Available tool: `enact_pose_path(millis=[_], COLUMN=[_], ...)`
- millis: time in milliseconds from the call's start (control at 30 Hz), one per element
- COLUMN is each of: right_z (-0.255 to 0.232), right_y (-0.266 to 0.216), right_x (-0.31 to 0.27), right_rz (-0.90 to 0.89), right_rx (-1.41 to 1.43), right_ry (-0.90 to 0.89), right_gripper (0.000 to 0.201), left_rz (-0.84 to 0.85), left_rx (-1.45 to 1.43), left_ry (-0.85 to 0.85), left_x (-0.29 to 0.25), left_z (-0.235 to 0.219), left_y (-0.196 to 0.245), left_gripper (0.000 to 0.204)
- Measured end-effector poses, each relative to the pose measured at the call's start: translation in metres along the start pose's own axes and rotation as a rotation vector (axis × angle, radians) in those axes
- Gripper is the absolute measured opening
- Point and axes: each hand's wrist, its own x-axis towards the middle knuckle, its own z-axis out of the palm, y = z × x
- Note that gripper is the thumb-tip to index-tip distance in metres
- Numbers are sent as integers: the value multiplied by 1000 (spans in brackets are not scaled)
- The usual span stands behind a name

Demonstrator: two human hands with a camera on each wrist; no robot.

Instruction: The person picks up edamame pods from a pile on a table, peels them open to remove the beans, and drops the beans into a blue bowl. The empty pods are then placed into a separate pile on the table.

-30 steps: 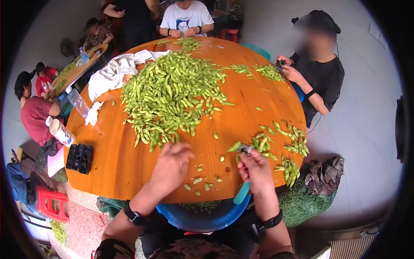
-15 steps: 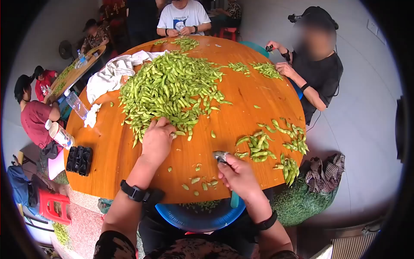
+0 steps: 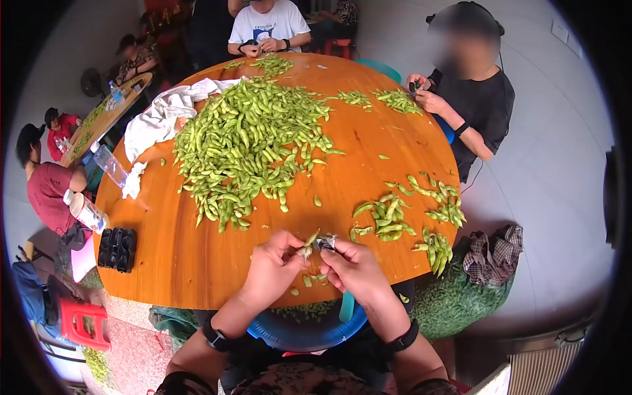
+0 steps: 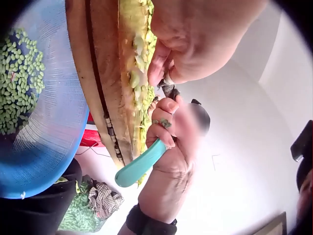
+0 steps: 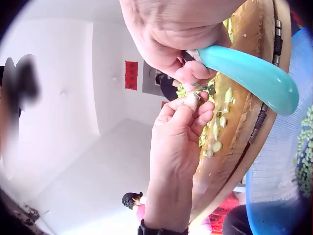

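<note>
In the head view, my left hand (image 3: 271, 271) pinches a green soybean pod (image 3: 311, 238) between thumb and fingers above the table's near edge. Close beside it, my right hand (image 3: 359, 266) grips a tool with a metal end (image 3: 324, 242). The tool's teal handle (image 3: 347, 307) sticks out below the palm, and shows whole in the right wrist view (image 5: 252, 78). The metal end is right at the pod; the fingers partly hide both. A few loose shelled beans (image 3: 307, 281) lie under the hands. A large pile of pods (image 3: 247, 145) rests farther back on the round wooden table (image 3: 164, 263).
Below the edge sits a blue basin (image 4: 68, 152) with shelled beans (image 4: 17, 78). Smaller pod heaps (image 3: 388, 217) lie to the right. A black tray (image 3: 117, 250), bottles (image 3: 108, 164) and a white cloth (image 3: 158, 118) are on the left. Other people sit around the table.
My left hand reached to the pile, then came back toward me with a pod. My right hand moved slightly left, away from the right heaps, and now meets the left hand.
</note>
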Motion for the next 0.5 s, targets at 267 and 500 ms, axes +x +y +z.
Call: enact_pose_path(millis=[267,500], right_z=[5,4], right_y=[1,2], right_x=[-10,-13], right_rz=[-22,-14], right_rx=[-63,-13], right_ry=[4,-32], right_gripper=[15,14], left_rz=[434,385], left_rx=[626,619], left_ry=[-41,-31], left_x=[-8,-12], left_z=[2,0], left_y=[11,19], left_gripper=[44,37])
